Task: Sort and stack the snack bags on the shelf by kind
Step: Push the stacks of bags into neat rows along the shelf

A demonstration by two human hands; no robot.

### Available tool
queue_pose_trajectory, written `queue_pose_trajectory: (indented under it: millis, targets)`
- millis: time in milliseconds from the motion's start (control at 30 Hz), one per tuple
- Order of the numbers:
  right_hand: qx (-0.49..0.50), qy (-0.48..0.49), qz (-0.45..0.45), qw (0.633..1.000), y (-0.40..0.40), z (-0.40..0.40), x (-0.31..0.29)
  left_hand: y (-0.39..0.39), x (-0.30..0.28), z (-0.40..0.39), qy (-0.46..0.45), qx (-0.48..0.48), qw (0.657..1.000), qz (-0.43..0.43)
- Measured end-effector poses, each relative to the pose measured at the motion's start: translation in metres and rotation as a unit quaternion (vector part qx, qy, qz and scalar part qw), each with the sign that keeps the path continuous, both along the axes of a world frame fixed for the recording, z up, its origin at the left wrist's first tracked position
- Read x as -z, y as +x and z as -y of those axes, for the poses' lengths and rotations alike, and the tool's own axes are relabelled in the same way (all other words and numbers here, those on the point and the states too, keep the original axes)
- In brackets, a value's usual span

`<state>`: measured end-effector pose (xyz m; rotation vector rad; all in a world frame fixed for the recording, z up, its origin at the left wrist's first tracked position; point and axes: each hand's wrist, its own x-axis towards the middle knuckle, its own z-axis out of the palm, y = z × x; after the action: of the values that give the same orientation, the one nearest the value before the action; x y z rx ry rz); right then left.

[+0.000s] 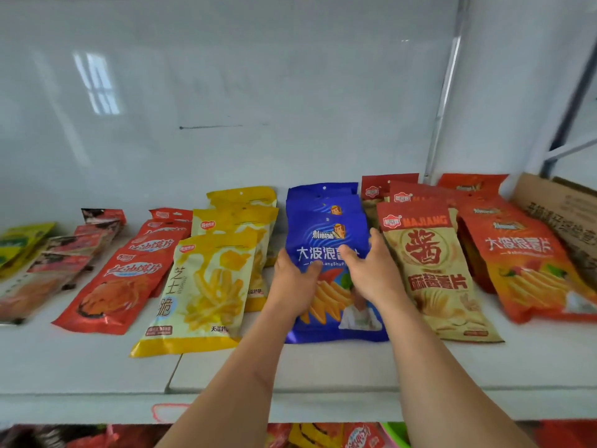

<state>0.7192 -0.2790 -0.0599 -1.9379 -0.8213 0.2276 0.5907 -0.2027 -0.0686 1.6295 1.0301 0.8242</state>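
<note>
Snack bags lie in rows by kind on a white shelf point(323, 367). In the middle is a stack of blue wavy-chip bags point(326, 227). My left hand point(295, 279) grips the top blue bag's left edge, thumb on its face. My right hand point(371, 270) lies on the same bag's right side, fingers over its edge. To the left lie yellow cheese-stick bags point(203, 286) and red bags point(119, 279). To the right lie beige-and-red Majiang chip bags point(433, 270) and orange wavy-chip bags point(529, 266).
At the far left are dark-topped bags point(61, 263) and green-yellow bags point(22, 240). A cardboard box point(562, 208) stands at the far right. A white back panel rises behind the shelf. More snack bags show on the lower shelf point(323, 434).
</note>
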Motion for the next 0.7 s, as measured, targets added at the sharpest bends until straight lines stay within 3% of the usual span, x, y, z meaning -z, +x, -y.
queue_pose_trajectory:
  millis: [333, 700]
  targets:
    - [0.011, -0.071, -0.067, 0.995, 0.037, -0.023, 0.003, 0.033, -0.017, -0.017, -0.108, -0.017, 0.994, 0.002]
    - [0.004, -0.115, -0.065, 0.991, 0.046, -0.027, 0.012, 0.031, 0.003, -0.011, -0.048, -0.023, 0.998, -0.023]
